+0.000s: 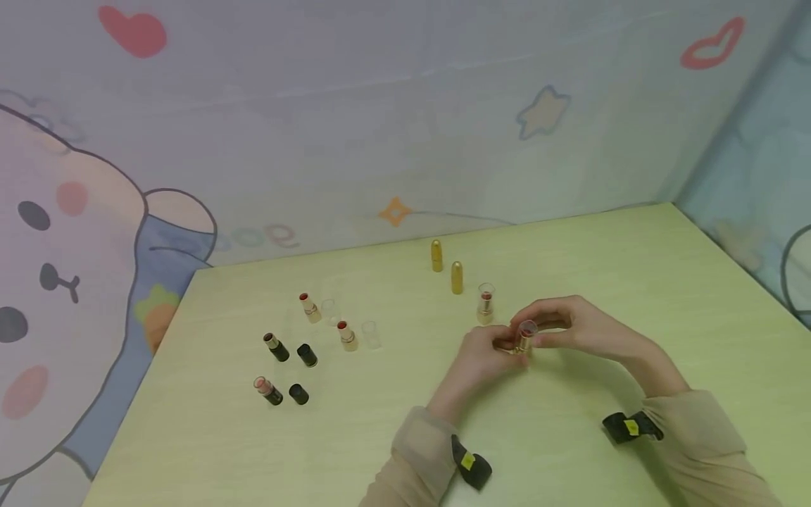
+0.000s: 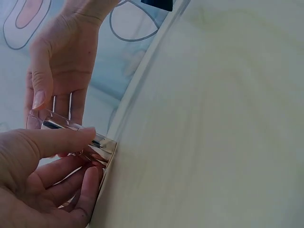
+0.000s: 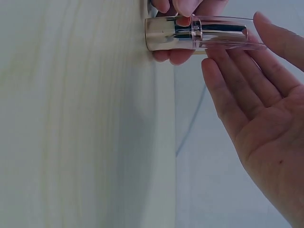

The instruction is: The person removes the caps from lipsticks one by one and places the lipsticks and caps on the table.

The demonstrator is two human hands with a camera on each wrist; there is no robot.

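A lipstick with a shiny gold base stands upright on the table, a clear cap over its red bullet. My left hand pinches it low, around the gold base. From the other side my right hand holds the clear cap between thumb and fingers; in the right wrist view its thumb lies along the cap's open-air end. Just behind the hands, another gold-based lipstick stands with a clear cap on.
Two gold bullet-shaped tubes stand farther back. To the left are two red lipsticks without caps, clear caps beside them, then two black lipsticks and their black caps. A printed cloth wall borders the table.
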